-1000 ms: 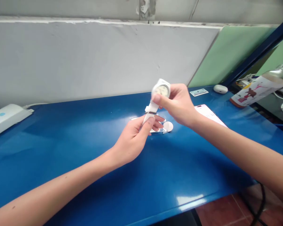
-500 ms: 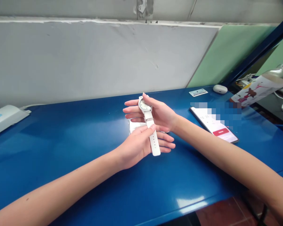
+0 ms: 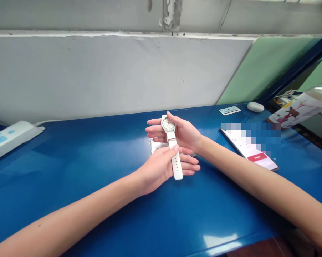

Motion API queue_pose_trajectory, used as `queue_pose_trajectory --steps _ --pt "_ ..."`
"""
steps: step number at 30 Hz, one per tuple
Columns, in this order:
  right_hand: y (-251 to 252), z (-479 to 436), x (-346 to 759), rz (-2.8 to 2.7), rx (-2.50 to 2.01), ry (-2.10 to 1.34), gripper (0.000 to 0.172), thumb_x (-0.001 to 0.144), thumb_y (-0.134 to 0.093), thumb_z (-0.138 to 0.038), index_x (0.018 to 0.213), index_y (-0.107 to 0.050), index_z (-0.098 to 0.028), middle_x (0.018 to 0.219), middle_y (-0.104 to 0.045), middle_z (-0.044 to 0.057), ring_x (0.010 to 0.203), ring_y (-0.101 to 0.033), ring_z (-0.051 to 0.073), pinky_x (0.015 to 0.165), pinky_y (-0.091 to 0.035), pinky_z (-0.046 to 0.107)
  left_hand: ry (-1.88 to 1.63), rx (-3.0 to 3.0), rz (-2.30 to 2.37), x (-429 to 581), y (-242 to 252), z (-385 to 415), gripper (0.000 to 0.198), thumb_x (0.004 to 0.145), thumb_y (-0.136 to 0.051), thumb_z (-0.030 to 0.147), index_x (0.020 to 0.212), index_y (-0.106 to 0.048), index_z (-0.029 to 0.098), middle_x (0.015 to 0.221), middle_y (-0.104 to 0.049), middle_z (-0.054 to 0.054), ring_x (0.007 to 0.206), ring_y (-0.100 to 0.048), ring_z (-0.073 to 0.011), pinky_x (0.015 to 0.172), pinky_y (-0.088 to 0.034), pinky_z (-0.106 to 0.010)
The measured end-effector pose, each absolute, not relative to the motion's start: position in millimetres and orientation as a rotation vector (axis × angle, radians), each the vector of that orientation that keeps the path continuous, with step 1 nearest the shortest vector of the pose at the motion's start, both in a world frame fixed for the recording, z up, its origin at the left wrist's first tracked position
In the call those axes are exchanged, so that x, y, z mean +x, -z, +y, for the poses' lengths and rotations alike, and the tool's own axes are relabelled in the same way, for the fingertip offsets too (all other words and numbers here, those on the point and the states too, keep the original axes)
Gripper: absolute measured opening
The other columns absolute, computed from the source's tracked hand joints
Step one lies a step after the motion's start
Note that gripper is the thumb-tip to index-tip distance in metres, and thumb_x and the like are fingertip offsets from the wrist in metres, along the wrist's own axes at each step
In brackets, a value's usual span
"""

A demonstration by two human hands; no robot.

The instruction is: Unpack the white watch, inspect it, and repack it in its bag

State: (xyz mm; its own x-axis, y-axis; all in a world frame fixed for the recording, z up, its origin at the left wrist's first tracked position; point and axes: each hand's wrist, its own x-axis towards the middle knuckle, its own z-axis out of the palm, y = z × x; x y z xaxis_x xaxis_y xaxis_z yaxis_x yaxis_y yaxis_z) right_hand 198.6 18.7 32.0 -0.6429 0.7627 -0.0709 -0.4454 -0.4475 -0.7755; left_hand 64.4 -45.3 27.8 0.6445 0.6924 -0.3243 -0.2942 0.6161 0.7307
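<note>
A white wristwatch [image 3: 168,124] with a round dial lies lengthwise across both palms, dial end toward the wall. My left hand [image 3: 161,167] pins the strap under its thumb, palm up, with its fingers stretched to the right. Farther back, my right hand [image 3: 180,134] cradles the dial end, its thumb at the watch's top edge and its fingers pointing left. Behind the hands, a white and clear packet [image 3: 156,144] rests on the blue table, mostly covered by them.
On the right are a phone [image 3: 253,151] with a lit screen, a card [image 3: 229,110], a white earbud case [image 3: 255,107] and a tilted bottle [image 3: 297,107]. A white power strip [image 3: 15,137] lies at the left. A grey wall panel [image 3: 96,75] stands behind the table [image 3: 70,153].
The camera view has shifted, so the scene sits slightly lower and farther right. Both hands keep nearly the same hold on the watch.
</note>
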Motion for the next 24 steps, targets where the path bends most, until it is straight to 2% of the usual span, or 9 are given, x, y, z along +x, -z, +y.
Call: queue_pose_trajectory --steps 5,9,16,24 --pt "-32 19 197 -0.963 -0.583 -2.121 0.052 0.104 -0.034 -0.049 0.112 -0.073 -0.015 0.112 -0.078 0.012 0.098 -0.074 0.020 0.096 -0.055 0.034 -0.616 0.647 0.610 63 -29 -44 0.029 0.102 -0.044 0.020 0.099 -0.069 0.006 0.091 -0.076 -0.016 0.087 -0.076 -0.0258 0.086 -0.057 -0.039" --pt "-33 19 197 -0.930 -0.620 -2.126 0.054 0.105 -0.031 -0.047 0.111 -0.073 -0.013 0.108 -0.078 0.013 0.095 -0.075 0.019 0.094 -0.056 0.033 -0.621 0.627 0.607 61 -29 -45 0.026 0.101 -0.048 0.021 0.099 -0.069 0.006 0.095 -0.075 -0.017 0.088 -0.075 -0.0257 0.085 -0.057 -0.039" --pt "-41 19 196 -0.848 -0.641 -2.203 0.069 0.106 -0.018 -0.052 0.109 -0.071 -0.007 0.105 -0.078 0.018 0.093 -0.076 0.020 0.080 -0.061 0.027 -0.619 0.664 0.613 56 -29 -45 0.023 0.100 -0.056 0.025 0.106 -0.068 0.007 0.100 -0.075 -0.019 0.092 -0.075 -0.0277 0.089 -0.056 -0.044" --pt "-42 20 200 -0.894 -0.643 -2.183 0.072 0.106 -0.014 -0.050 0.107 -0.071 -0.007 0.110 -0.077 0.019 0.097 -0.076 0.021 0.093 -0.058 0.032 -0.639 0.726 0.721 54 -35 -45 0.025 0.097 -0.062 0.030 0.102 -0.069 0.007 0.101 -0.076 -0.019 0.095 -0.074 -0.0287 0.092 -0.055 -0.044"
